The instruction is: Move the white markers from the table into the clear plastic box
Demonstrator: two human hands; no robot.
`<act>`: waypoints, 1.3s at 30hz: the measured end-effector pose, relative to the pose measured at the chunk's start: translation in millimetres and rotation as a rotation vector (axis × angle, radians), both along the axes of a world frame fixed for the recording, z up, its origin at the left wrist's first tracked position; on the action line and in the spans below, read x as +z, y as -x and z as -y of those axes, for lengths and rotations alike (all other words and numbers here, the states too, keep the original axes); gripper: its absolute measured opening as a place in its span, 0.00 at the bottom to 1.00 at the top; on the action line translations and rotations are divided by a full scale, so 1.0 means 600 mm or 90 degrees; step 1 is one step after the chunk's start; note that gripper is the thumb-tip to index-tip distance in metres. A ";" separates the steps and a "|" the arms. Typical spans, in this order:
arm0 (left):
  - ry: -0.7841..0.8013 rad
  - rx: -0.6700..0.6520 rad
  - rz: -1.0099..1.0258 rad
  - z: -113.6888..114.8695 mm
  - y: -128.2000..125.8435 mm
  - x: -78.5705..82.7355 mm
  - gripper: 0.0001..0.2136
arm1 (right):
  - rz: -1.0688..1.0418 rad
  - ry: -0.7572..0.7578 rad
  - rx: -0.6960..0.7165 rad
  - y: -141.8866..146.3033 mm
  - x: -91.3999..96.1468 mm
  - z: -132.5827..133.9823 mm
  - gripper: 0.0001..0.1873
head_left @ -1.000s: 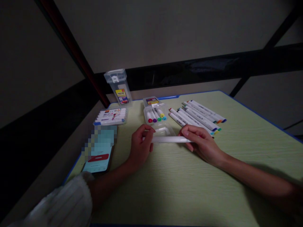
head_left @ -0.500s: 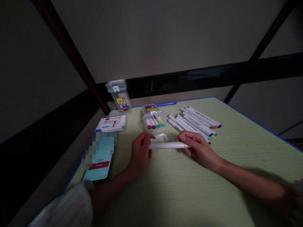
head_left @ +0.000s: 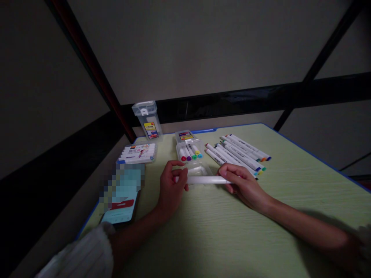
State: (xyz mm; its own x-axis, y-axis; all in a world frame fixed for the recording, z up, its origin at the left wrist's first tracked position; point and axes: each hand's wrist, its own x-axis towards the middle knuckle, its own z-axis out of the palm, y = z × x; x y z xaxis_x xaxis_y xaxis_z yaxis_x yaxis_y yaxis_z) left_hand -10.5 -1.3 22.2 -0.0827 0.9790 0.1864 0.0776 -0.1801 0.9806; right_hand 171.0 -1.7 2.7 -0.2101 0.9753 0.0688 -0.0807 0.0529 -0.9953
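Both hands hold one white marker point(head_left: 206, 180) level above the near part of the table. My left hand point(head_left: 172, 185) pinches its left end, where a bit of pink or red shows by the fingers. Around its right end, my right hand point(head_left: 242, 185) is closed, hiding that tip. Just behind the marker sits the open clear lid point(head_left: 203, 168) of a plastic marker case point(head_left: 188, 143). Several markers point(head_left: 190, 151) with coloured ends lie inside the case. To the right, a loose row of white markers point(head_left: 237, 152) rests on the table beyond my right hand.
A tall clear box point(head_left: 150, 123) with a yellow label stands at the back left. In front of it lies a flat pack of markers point(head_left: 137, 153). A lit phone point(head_left: 121, 208) is left of my left hand. The green table point(head_left: 220, 235) has a blue edge, with a wall behind.
My left fingers have shifted along the marker's left end, uncovering a pink or red bit there. The right hand keeps its hold. The view has tilted slightly.
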 end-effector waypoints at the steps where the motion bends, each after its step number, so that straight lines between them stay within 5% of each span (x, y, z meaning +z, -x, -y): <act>1: -0.001 0.002 0.000 0.000 0.000 0.000 0.06 | 0.001 0.004 -0.001 0.000 0.000 0.000 0.14; 39: 0.007 -0.059 -0.038 -0.008 0.006 -0.010 0.08 | 0.007 0.027 0.009 -0.001 -0.001 -0.003 0.14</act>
